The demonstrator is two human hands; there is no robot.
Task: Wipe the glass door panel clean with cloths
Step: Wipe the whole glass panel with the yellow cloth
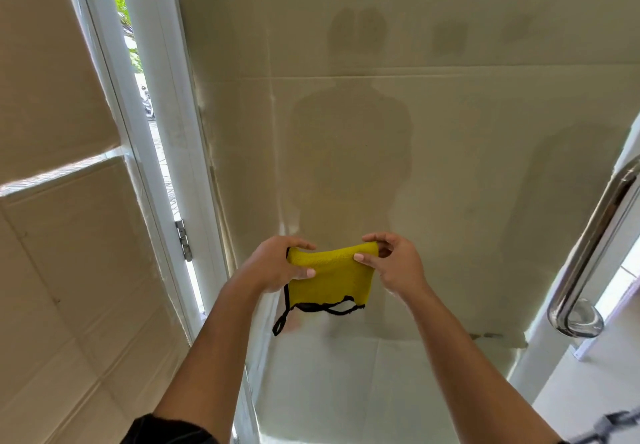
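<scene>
A yellow cloth point(332, 277) with a frayed black edge hangs folded between both hands in front of the glass door panel point(415, 132). My left hand point(277, 265) grips its upper left corner, thumb on the front. My right hand point(391, 263) pinches the upper right corner with thumb and fingers. The glass is backed by beige cardboard and shows my dim reflection. A loose black strand dangles from the cloth's lower left.
A white door frame point(162, 132) with a metal hinge point(183, 240) stands to the left, with a narrow gap showing outdoors. A steel pull handle point(588, 246) runs down the door's right edge. Another cardboard-backed panel point(62, 236) fills the far left.
</scene>
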